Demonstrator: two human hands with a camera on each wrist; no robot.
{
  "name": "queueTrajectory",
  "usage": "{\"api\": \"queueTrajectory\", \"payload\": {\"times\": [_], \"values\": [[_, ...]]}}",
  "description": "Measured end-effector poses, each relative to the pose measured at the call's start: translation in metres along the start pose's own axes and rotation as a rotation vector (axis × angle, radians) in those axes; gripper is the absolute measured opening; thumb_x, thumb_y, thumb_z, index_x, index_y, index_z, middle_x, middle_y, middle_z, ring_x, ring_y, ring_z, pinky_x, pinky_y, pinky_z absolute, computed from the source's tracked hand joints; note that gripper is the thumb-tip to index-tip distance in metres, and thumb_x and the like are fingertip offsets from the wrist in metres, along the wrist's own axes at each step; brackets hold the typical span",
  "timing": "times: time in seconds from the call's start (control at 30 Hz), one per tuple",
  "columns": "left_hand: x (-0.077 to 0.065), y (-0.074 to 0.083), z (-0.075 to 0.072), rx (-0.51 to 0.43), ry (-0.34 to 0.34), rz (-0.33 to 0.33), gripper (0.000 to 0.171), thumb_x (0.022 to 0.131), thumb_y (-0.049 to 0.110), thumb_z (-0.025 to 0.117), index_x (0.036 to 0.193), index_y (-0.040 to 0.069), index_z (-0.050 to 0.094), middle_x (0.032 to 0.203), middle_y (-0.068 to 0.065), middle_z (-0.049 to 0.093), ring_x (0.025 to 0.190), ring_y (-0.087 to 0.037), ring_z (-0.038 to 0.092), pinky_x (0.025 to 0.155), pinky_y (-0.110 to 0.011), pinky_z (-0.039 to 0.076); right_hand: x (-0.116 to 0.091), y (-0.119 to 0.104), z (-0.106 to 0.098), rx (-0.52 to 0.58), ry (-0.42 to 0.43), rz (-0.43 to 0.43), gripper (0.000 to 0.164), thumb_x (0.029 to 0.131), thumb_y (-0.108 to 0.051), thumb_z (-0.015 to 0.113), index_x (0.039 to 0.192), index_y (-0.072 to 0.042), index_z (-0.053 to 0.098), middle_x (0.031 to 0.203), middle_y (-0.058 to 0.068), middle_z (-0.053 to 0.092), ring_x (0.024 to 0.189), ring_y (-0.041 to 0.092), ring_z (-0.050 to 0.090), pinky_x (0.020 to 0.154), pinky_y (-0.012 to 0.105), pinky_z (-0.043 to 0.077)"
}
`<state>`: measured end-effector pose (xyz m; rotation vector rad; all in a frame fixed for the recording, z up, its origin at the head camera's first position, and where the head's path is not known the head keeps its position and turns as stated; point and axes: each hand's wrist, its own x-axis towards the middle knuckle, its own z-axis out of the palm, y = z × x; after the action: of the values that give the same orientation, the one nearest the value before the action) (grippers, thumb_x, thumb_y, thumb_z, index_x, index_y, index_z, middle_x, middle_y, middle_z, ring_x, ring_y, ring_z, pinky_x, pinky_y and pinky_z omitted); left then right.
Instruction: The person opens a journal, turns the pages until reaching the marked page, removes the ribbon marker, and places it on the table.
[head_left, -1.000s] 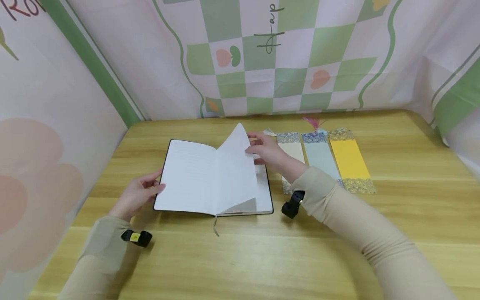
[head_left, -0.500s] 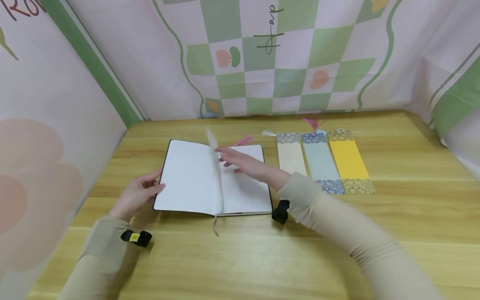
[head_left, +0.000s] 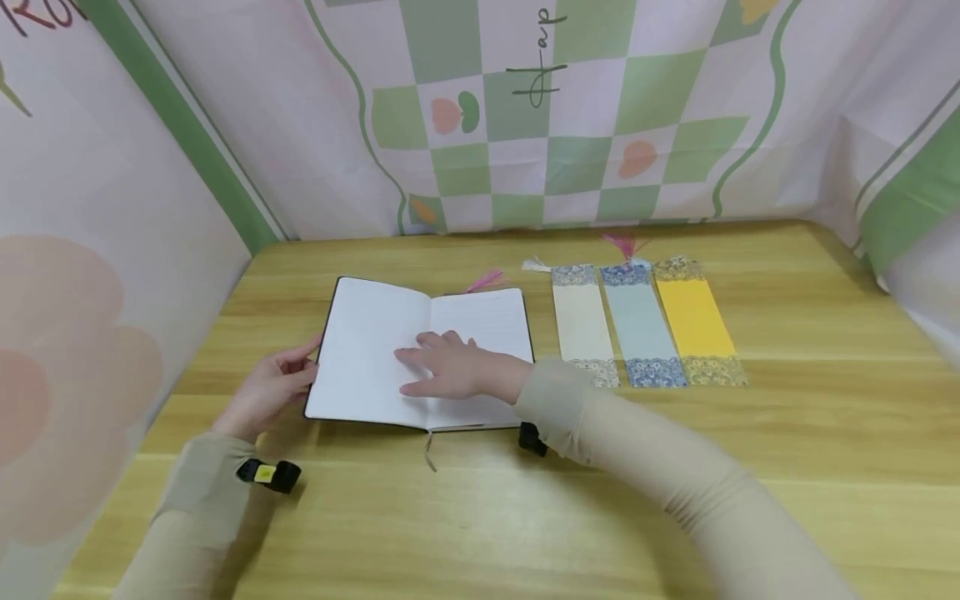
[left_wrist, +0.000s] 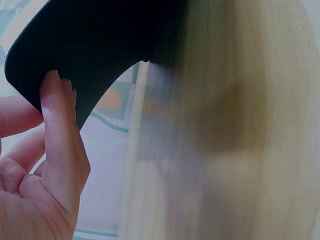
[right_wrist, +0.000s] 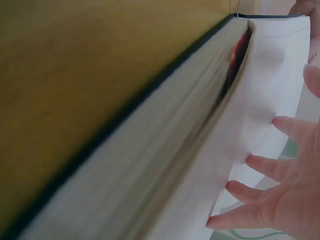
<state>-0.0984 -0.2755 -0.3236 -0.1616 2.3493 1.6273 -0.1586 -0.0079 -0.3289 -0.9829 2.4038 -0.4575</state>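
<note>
An open notebook (head_left: 367,333) with a black cover and white pages lies on the table. At its left edge my left hand (head_left: 266,392) pinches the cover; in the left wrist view its fingers lie against the dark cover (left_wrist: 100,45). My right hand (head_left: 453,371) is over the middle of the notebook, fingers spread and reaching onto the left page. Fingertips of that hand (right_wrist: 280,195) touch the paper in the right wrist view. A pink tassel (head_left: 487,280) sticks out past the top of the right-hand pages. Something reddish (right_wrist: 238,52) shows between the pages, mostly hidden.
Right of the notebook lie three lace-edged bookmarks: cream (head_left: 581,321), light blue (head_left: 641,325) and yellow (head_left: 697,321). A thin ribbon (head_left: 430,454) hangs from the notebook's spine onto the wooden table (head_left: 480,533). A patterned cloth (head_left: 517,167) hangs behind the table.
The right hand has turned a page from right to left, then moved down and left onto the open pages. The pink tassel has come into view. My left hand stays at the cover.
</note>
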Motion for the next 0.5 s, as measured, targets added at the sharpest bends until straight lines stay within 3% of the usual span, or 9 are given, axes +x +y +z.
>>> {"api": "queueTrajectory", "payload": {"times": [0.27, 0.5], "values": [[-0.001, 0.001, -0.003, -0.082, -0.02, -0.004, 0.062, 0.1, 0.03, 0.047, 0.149, 0.003, 0.021, 0.101, 0.016, 0.058, 0.087, 0.0, 0.06, 0.076, -0.022, 0.052, 0.004, -0.009, 0.007, -0.145, 0.005, 0.046, 0.072, 0.092, -0.054, 0.052, 0.151, -0.036, 0.015, 0.158, 0.009, 0.009, 0.14, 0.042, 0.015, 0.105, 0.069, 0.018], [-0.001, 0.0, -0.004, 0.034, 0.009, -0.009, 0.065, 0.095, 0.018, 0.058, 0.149, 0.005, 0.024, 0.09, 0.008, 0.047, 0.078, -0.002, 0.046, 0.065, -0.02, 0.047, 0.005, -0.013, 0.012, -0.238, -0.005, 0.067, 0.073, 0.093, -0.056, 0.047, 0.152, -0.037, 0.008, 0.159, 0.009, 0.006, 0.141, 0.042, 0.012, 0.104, 0.07, 0.018]]}}
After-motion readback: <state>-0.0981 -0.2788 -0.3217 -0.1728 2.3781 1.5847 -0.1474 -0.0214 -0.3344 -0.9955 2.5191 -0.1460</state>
